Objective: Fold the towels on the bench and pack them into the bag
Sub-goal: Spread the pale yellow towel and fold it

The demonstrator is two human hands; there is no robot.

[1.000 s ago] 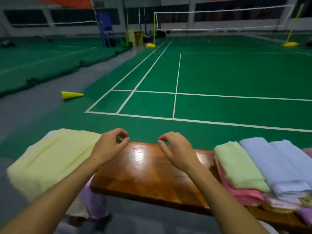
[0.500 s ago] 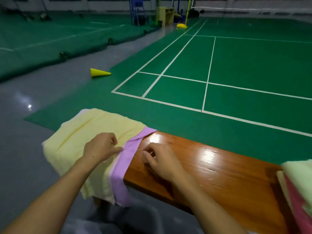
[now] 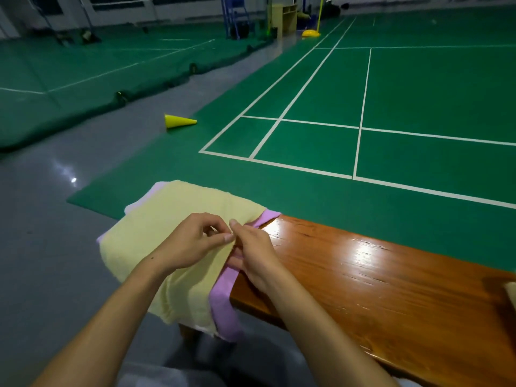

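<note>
Both hands have closed in: your left hand point(image 3: 195, 241) and right hand point(image 3: 251, 247) pinch the yellow towel point(image 3: 167, 219) at the counter's point(image 3: 363, 280) left end, atop a purple towel point(image 3: 223, 297). Lift only the yellow edge.

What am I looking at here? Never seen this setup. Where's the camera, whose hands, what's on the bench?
No robot: a person wears a wide-angle camera on the head, looking forward and down, so the two forearms are their own. There is only this one view. The left hand and right hand meet at the edge of a pale yellow towel, fingers curled as if pinching it; the exact grip is hard to see. That towel lies over a purple towel on the end of a wooden bench. Beyond is a green badminton court with a yellow cone on its side.
</note>
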